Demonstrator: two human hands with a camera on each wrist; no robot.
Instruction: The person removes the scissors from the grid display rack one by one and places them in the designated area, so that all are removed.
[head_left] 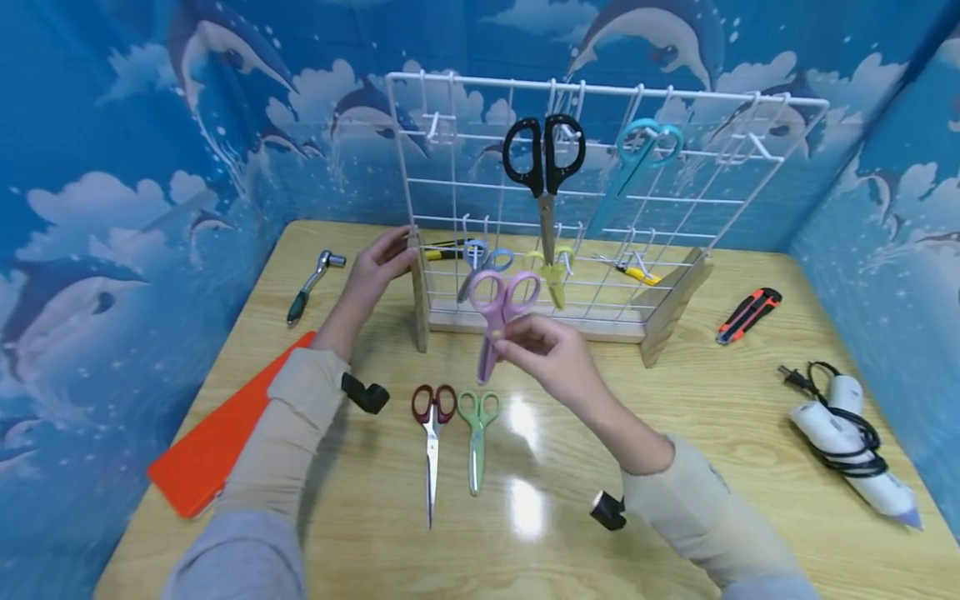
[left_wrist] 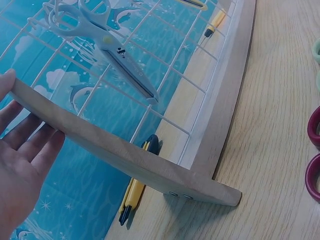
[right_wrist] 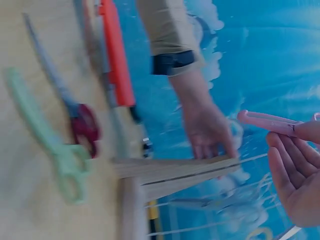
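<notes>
My right hand (head_left: 551, 354) pinches a pink pair of scissors (head_left: 495, 325) by its blade part, handles up, in front of the white wire rack (head_left: 600, 92). In the right wrist view the pink scissors (right_wrist: 267, 122) lie between thumb and fingertips. My left hand (head_left: 378, 267) holds the rack's left wooden side piece (left_wrist: 100, 137), thumb on one side and fingers on the other. Black scissors (head_left: 546, 179), turquoise scissors (head_left: 637, 162), blue scissors (head_left: 480, 262) and yellow scissors (head_left: 553, 283) hang on the rack's hooks. Dark red scissors (head_left: 432, 442) and green scissors (head_left: 477, 433) lie on the table.
At the left lie a ratchet wrench (head_left: 311, 287) and a flat orange-red object (head_left: 217, 437). A red-black utility knife (head_left: 750, 315) and a white corded tool (head_left: 847, 433) lie at the right. Yellow cutters (head_left: 442, 252) lie behind the rack. Unoccupied hooks (head_left: 757, 146) stick out from it.
</notes>
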